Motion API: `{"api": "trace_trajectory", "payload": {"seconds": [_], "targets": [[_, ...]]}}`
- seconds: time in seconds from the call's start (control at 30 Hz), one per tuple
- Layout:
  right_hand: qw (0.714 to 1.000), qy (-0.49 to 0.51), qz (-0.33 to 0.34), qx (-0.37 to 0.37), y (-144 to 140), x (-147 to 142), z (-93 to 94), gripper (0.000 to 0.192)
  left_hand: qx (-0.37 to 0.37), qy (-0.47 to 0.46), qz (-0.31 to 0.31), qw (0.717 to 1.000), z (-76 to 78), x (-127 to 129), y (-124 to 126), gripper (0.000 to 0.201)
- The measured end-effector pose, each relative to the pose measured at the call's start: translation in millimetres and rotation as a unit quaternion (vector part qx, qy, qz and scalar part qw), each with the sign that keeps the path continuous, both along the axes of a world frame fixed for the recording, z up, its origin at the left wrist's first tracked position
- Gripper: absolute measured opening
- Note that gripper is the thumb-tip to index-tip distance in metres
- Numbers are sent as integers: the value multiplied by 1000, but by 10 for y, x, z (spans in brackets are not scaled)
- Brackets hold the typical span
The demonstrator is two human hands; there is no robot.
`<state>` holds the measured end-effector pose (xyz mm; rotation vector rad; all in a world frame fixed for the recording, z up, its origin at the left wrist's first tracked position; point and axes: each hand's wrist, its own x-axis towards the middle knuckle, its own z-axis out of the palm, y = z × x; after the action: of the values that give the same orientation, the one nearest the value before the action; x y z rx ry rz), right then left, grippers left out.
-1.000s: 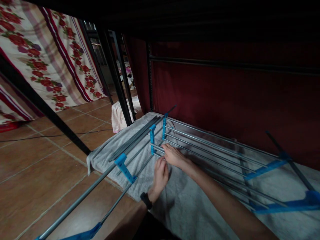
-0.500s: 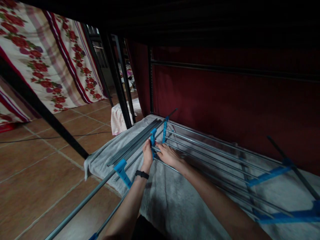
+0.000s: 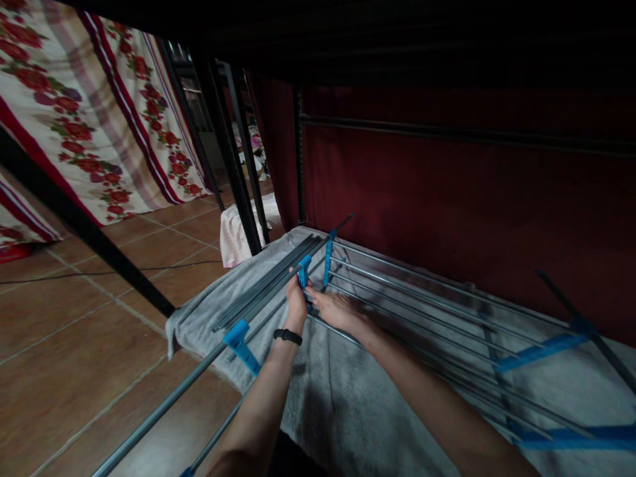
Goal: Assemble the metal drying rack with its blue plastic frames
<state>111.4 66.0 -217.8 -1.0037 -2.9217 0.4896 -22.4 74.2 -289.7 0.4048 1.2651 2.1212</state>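
- Left hand (image 3: 297, 301) closed around the lower end of a short blue plastic bracket (image 3: 303, 271), thumb side toward the rack; black wristband (image 3: 287, 336) on that wrist.
- Right hand (image 3: 335, 308) lies palm down just right of the left hand, fingers curled over a steel rod (image 3: 397, 291) where it meets the bracket; looks like a loose grip, fingertips hidden.
- Folding drying rack (image 3: 447, 311) lies flat, stretching right and away from both hands. About six parallel rods counted on the near panel; exact number unclear in the dim light.
- Blue plastic pieces counted: two upright brackets just beyond the hands, one clip (image 3: 242, 346) on the long tube left of the left hand, two long blue bars (image 3: 541, 348) far right.
- Bundle of grey rods (image 3: 268, 285) lies left of the hands, touching the bracket.
- No writing or brand legible.
- Grey towel (image 3: 348, 404) spread under the rack and hands.
- Around: tiled floor (image 3: 74, 324) left, floral curtain (image 3: 89, 126) far left, dark red cloth (image 3: 447, 192) behind, black frame posts (image 3: 233, 172) beyond.
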Motion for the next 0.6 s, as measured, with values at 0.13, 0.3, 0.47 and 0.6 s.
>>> {"api": "trace_trajectory", "payload": {"seconds": [0.13,0.3,0.47,0.6], "targets": [[999,20,-2,-28,54,-22,-35,52,9,-44,-9,999,77,6,25,40],[998,46,-3,-37,41,-118,-10,54,13,-40,2,999,169,-1,3,38],[997,51,-51,-22,-40,-183,48,45,5,0,28,1000,203,-24,-27,33],[998,35,-57,-10,-71,-181,66,43,-4,0,18,1000,214,-21,-29,37]]}}
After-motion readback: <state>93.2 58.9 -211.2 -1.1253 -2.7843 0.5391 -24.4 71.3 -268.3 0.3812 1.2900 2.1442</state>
